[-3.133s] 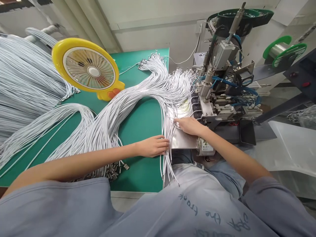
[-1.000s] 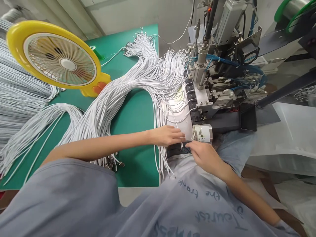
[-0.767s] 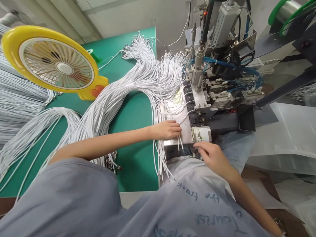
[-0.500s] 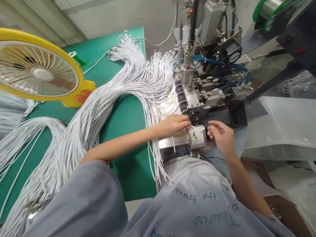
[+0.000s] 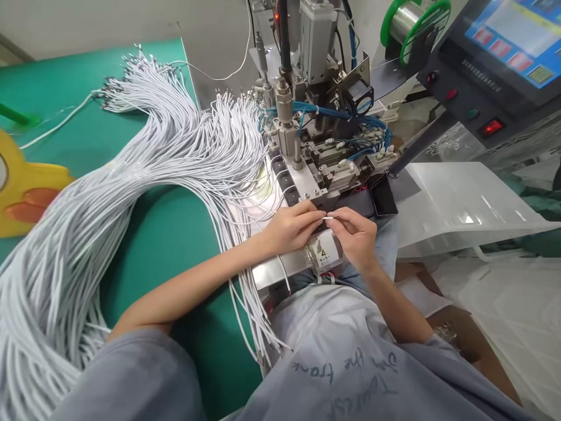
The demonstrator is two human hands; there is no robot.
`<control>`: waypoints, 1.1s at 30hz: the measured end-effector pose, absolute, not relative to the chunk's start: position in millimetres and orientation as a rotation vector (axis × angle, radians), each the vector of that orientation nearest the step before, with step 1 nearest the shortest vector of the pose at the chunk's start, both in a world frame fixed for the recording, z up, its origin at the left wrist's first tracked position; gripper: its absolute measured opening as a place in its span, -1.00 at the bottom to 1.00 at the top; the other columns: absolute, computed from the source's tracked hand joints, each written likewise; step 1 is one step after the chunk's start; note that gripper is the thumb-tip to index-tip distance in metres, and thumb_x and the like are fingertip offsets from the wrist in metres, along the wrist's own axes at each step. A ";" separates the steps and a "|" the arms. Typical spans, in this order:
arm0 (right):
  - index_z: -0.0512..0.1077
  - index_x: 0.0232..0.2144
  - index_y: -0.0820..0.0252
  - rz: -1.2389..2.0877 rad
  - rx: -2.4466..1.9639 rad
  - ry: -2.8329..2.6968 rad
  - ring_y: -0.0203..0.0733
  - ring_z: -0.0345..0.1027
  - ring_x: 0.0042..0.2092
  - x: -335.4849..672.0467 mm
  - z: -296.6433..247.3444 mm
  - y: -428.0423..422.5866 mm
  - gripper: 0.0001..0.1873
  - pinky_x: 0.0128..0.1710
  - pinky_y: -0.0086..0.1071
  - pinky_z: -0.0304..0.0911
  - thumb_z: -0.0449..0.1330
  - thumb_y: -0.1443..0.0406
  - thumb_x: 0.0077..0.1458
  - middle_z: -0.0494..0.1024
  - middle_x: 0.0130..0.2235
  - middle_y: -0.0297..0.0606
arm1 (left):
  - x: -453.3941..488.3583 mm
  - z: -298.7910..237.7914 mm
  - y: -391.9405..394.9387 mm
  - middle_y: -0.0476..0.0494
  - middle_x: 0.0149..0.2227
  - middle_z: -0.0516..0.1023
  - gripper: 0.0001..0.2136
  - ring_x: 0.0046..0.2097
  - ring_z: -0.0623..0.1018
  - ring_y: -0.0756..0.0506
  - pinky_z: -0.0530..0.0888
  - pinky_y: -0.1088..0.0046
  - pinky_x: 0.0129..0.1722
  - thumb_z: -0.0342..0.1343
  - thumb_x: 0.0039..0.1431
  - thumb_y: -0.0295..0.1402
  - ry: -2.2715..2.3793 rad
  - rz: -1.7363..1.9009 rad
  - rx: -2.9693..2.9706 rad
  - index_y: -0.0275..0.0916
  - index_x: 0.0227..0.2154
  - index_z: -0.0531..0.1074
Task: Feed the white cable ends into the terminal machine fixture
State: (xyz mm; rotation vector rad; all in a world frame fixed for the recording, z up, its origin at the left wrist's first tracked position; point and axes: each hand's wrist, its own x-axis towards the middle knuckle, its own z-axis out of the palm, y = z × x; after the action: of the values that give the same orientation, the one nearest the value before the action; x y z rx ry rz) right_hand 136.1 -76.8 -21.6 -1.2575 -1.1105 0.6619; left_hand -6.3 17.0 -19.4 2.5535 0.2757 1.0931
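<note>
White cable [image 5: 328, 218] end is between my hands, in front of the machine [image 5: 287, 137] and just beside the labelled cylinder [image 5: 325, 248]. Left hand [image 5: 294, 225] pinches it, right hand [image 5: 356, 237] has the tip in its fingers. Big cable bundle [image 5: 144, 169] lies across the green worktop [image 5: 153, 245], loose ends trailing by my shirt [image 5: 333, 327].

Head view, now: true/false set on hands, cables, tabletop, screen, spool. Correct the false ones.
1. The left hand and right hand are both at one white cable end. True.
2. The tabletop is red. False: the tabletop is green.
3. The cable bundle lies partly on the tabletop. True.
4. The screen is dark. False: the screen is lit.
5. The wire spool has green flanges. True.
</note>
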 end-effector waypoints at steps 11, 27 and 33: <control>0.55 -0.38 0.16 0.438 -1.414 -1.214 -0.36 0.24 -0.47 131.4 -12.1 -80.1 -0.87 -0.51 -0.44 0.16 0.18 0.31 0.07 0.43 -0.47 -0.34 | -9.2 4.8 15.2 -0.08 -0.49 0.43 -0.79 -0.47 0.40 0.05 0.32 0.56 -0.52 -0.04 0.19 -0.46 0.361 0.848 2.553 -0.33 -0.39 0.51; 0.48 -0.54 0.21 0.501 -1.407 -1.164 -0.37 0.04 -0.55 122.8 -10.8 -70.8 -0.82 -0.56 -0.42 0.00 0.16 0.30 0.05 0.20 -0.61 -0.41 | -10.5 -1.4 12.6 0.01 -0.57 0.33 -0.79 -0.55 0.32 0.12 0.21 0.62 -0.59 0.02 0.16 -0.47 0.420 0.949 2.522 -0.32 -0.57 0.41; 0.37 -0.65 0.24 0.402 -1.493 -1.527 -0.40 -0.07 -0.57 139.4 3.2 -68.5 -0.74 -0.55 -0.41 -0.07 0.13 0.37 0.05 0.06 -0.65 -0.46 | -12.9 4.4 20.7 -0.02 -0.55 0.32 -0.72 -0.55 0.28 0.06 0.21 0.50 -0.58 -0.16 0.21 -0.58 0.237 1.063 3.156 -0.33 -0.51 0.40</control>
State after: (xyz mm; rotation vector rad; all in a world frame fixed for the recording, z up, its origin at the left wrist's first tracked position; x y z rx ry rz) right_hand 139.4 -68.5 3.2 -1.4925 -1.5267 0.4022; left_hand -12.9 20.7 4.4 3.1557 0.2371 1.0626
